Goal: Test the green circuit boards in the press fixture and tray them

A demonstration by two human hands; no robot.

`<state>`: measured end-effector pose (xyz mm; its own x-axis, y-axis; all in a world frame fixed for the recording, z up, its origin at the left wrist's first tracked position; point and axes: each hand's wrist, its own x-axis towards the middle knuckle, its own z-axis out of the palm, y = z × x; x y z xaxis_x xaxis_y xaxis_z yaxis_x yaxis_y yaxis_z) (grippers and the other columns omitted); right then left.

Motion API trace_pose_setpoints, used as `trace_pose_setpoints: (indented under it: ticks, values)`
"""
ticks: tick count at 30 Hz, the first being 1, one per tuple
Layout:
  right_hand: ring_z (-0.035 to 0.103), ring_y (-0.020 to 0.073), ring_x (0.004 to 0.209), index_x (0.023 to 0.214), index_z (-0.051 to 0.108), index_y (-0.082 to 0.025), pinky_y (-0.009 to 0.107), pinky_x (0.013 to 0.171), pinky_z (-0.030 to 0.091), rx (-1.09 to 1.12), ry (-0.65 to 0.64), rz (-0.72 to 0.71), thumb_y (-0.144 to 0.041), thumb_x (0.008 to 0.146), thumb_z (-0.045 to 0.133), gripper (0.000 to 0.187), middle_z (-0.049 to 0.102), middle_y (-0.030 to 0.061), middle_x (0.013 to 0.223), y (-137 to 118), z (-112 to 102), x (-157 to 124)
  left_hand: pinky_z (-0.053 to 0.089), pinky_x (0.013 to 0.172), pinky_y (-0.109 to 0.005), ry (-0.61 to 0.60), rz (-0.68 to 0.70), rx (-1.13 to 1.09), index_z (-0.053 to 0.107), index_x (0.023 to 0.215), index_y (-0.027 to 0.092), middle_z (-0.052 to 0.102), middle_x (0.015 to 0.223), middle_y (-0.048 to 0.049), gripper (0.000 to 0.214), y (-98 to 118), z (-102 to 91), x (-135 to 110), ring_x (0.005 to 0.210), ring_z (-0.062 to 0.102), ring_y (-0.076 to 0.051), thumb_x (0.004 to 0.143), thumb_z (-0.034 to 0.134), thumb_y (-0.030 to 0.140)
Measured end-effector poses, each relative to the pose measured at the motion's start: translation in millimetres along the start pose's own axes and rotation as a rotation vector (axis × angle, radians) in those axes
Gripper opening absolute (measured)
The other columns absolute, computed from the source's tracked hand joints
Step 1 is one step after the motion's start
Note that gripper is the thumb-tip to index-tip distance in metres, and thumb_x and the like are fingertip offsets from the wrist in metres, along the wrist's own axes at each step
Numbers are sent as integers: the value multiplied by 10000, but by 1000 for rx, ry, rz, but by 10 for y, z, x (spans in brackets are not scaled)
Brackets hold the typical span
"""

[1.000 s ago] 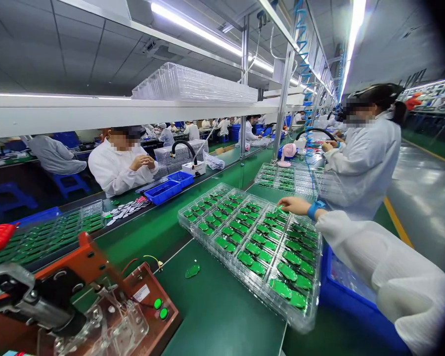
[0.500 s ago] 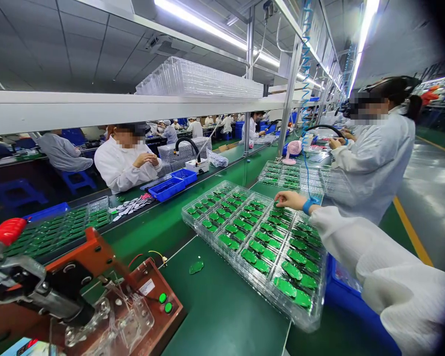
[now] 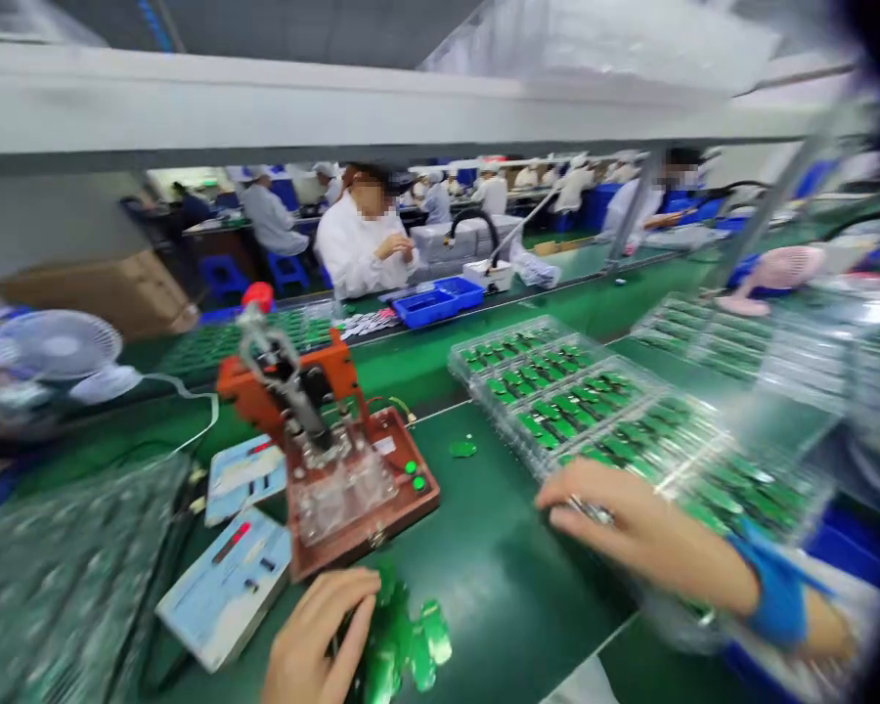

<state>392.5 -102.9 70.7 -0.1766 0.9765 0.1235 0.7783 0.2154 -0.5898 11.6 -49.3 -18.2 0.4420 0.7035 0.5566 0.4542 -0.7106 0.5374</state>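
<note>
My left hand is at the bottom of the view, its fingers curled against the edge of a loose bunch of green circuit boards. Thumb and fingers close on the near side of the bunch. My right hand, with a blue wristband, hovers palm inward beside the clear plastic tray. A small silvery thing shows between its bent fingers and thumb, too blurred to name. Rows of green boards fill the tray compartments. One single green board lies on the green bench between fixture and tray.
An orange-brown clamp fixture with a red-tipped lever and green buttons stands left of centre. Beside it are two light-blue boxes. A dark tray, a white fan, blue bins and an overhead shelf surround the bench. A co-worker sits opposite.
The view has swung left and down. My right hand has come away from the tray's far rows towards me. My left hand and the bunch of boards have come into view.
</note>
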Motion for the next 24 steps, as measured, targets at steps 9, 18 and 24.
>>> trace_pose_setpoints:
  ticks: [9, 18, 24]
  values:
    - [657, 241, 1117, 1122, 685, -240, 411, 989, 544, 211, -161, -207, -278, 1013, 589, 150, 737, 60, 1161, -513, 1458, 121, 591, 884, -339, -75, -197, 64, 716, 1001, 244, 754, 1034, -22, 104, -13, -198, -299, 996, 698, -192, 988, 620, 205]
    - [604, 331, 1284, 1185, 693, -272, 553, 1080, 486, 90, -305, -172, -425, 864, 793, 369, 692, 90, 1338, -336, 1540, 46, 562, 939, -507, -112, -336, 272, 722, 1047, 214, 716, 1199, -78, 197, 44, -67, -500, 1120, 641, -303, 888, 774, 317]
    - [616, 320, 1271, 1146, 708, -275, 547, 1069, 498, 85, -299, -178, -319, 858, 801, 306, 712, 70, 1318, -316, 1593, 30, 569, 857, -488, -166, -292, 354, 722, 1053, 212, 757, 1141, -52, 227, 64, -47, -491, 1083, 667, -308, 860, 803, 300]
